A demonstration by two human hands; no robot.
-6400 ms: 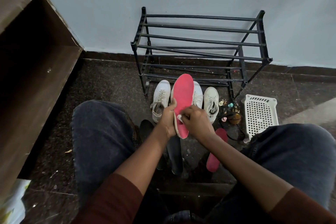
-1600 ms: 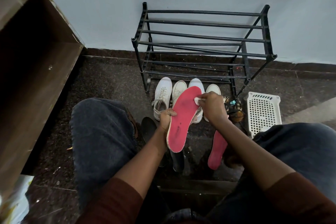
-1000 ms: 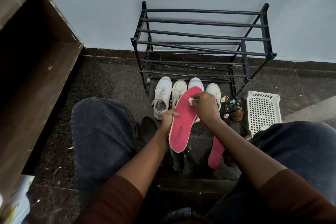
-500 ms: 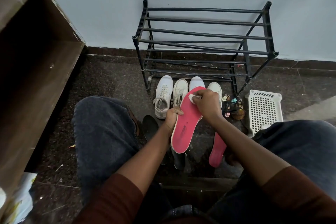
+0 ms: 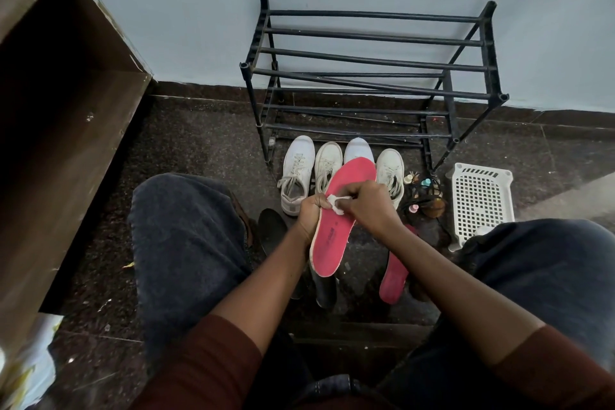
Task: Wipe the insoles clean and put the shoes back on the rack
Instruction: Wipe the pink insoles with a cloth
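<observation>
In the head view, the person sat facing the rack [image 5: 366, 43], which stood against the far wall with all its bars bare. The left hand [image 5: 311, 213] gripped a pink insole [image 5: 332, 236] by its left edge with the fingers curled round it. It held the insole tilted above the floor [image 5: 199, 150] between the knees, with the toe end pointing far. The right hand [image 5: 369, 206] was closed in a pinch on a small white wipe [image 5: 336, 205], which pressed on the insole's upper face a little below the toe part. Wiping of this insole was therefore under way. How clean its face was could not be told.

A second insole [image 5: 394, 276], also pink, lay on the floor near and to the right, partly hidden under the right forearm. Two dark insoles [image 5: 271, 230] lay on the floor to the left and nearer, one partly behind the held insole. Nothing showed whether any of these three had been wiped.

Four white shoes [image 5: 296, 173] stood side by side on the floor just in front of the rack, toes toward it. One was mostly hidden behind the held insole. No shoe was on the rack. A white basket [image 5: 481, 203] stood on the floor to the right.

By my judgement the task was not past its middle. This insole needed finishing, the insoles presumably belonged back in the shoes, and all four shoes remained to be racked.
</observation>
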